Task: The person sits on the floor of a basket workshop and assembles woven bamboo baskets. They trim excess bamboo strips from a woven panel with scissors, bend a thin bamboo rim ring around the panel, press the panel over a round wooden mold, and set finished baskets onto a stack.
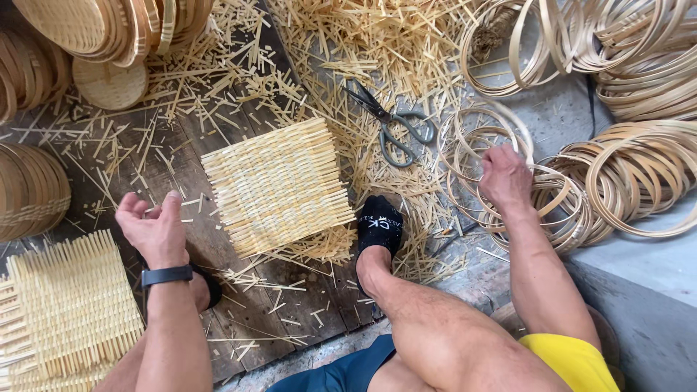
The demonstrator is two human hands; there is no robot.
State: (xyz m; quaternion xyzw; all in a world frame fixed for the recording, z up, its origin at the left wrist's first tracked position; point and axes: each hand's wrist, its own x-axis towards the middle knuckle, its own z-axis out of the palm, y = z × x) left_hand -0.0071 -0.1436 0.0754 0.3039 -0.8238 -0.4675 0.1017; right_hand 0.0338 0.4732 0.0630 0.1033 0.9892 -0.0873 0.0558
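Note:
A square woven bamboo mat (278, 185) lies on the dark wooden board in front of me. My left hand (154, 226) hovers left of it, palm up, fingers loosely curled, holding nothing; a black watch is on that wrist. My right hand (505, 178) reaches right into a pile of thin bamboo hoops (541, 203), fingers closed on one hoop. My foot in a black sock (379, 226) rests at the mat's lower right corner. Grey scissors (392, 125) lie beyond the mat among bamboo offcuts.
Another woven mat (69, 312) lies at lower left. Stacks of finished round baskets (109, 36) sit at top left and left edge. More hoop coils (639, 65) fill the top right. Bamboo strip scraps (363, 43) litter the floor. A grey concrete ledge (646, 283) is at right.

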